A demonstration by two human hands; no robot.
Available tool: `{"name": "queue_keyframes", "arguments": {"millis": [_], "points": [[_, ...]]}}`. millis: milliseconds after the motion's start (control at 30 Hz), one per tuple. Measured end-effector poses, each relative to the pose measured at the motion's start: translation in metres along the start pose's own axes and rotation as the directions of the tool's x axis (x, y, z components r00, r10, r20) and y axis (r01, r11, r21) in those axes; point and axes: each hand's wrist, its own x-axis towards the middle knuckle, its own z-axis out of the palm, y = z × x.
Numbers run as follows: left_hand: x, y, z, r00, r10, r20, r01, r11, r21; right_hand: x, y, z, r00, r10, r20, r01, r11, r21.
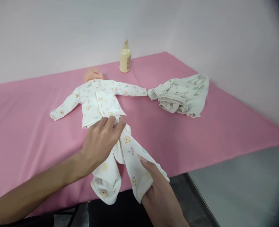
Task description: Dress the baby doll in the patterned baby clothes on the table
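A baby doll (95, 73) lies on its back, dressed in a white long-sleeved baby shirt (88, 105) printed with small bears. Matching white baby pants (132, 151) cover its lower body, both legs pointing toward me. My left hand (104, 138) is closed at the waist of the pants, fingers curled over the fabric just below the shirt's hem. Around the lower end of the pants leg on the right, my right hand (156, 186) is closed, thumb on top and the other fingers underneath or hidden. The doll's own feet do not show.
A bunched white printed garment (186, 94) lies to the right, touching the shirt's cuff. Near the wall stands a cream pump bottle (125, 60). A pink cloth (23, 132) covers the table, whose front edge runs beneath the pants legs. White walls rise behind and at right.
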Motion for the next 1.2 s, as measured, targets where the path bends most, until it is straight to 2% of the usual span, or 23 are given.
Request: {"name": "queue_keyframes", "arguments": {"millis": [100, 167, 267, 367, 500, 600, 733, 800, 933, 1067, 1200], "points": [[-0.001, -0.001, -0.004, 0.996, 0.013, -0.086, -0.014, 1.000, -0.013, 0.001, -0.001, -0.001, 1.000, 0.010, -0.015, -0.010, 1.000, 0.009], [-0.004, -0.001, -0.009, 0.990, 0.067, -0.120, -0.075, 0.995, -0.060, 0.003, 0.000, -0.002, 0.999, 0.008, -0.034, -0.008, 1.000, 0.011], [-0.011, 0.001, -0.016, 0.988, 0.156, -0.013, -0.154, 0.960, -0.235, 0.005, 0.000, -0.004, 0.999, 0.001, -0.042, 0.000, 1.000, 0.017], [-0.015, 0.002, -0.017, 0.975, 0.187, 0.121, -0.136, 0.929, -0.345, 0.005, -0.001, -0.003, 1.000, -0.018, -0.022, 0.018, 1.000, 0.012], [-0.011, 0.000, -0.015, 0.937, 0.248, 0.246, -0.122, 0.892, -0.435, 0.003, -0.004, 0.001, 1.000, -0.013, 0.016, 0.014, 1.000, -0.028], [-0.004, -0.001, -0.012, 0.907, 0.292, 0.303, -0.088, 0.836, -0.542, 0.004, -0.005, 0.002, 1.000, -0.023, 0.019, 0.024, 0.996, -0.080], [0.002, -0.003, -0.006, 0.882, 0.364, 0.301, -0.054, 0.711, -0.701, 0.007, -0.002, -0.001, 0.995, -0.098, -0.031, 0.094, 0.991, -0.098], [0.002, -0.005, -0.005, 0.881, 0.367, 0.299, -0.044, 0.693, -0.720, 0.007, -0.001, -0.002, 0.995, -0.098, -0.025, 0.095, 0.991, -0.093], [0.002, -0.006, -0.011, 0.884, 0.324, 0.337, -0.017, 0.742, -0.670, 0.004, -0.004, -0.003, 0.999, -0.037, 0.007, 0.038, 0.997, -0.073], [0.002, -0.004, -0.019, 0.857, 0.296, 0.422, 0.065, 0.750, -0.658, 0.001, -0.008, -0.002, 1.000, -0.004, -0.008, 0.004, 0.999, -0.036], [0.003, -0.002, -0.014, 0.866, 0.253, 0.431, 0.084, 0.776, -0.625, 0.001, -0.009, -0.003, 1.000, -0.014, -0.021, 0.013, 1.000, -0.007]]}}
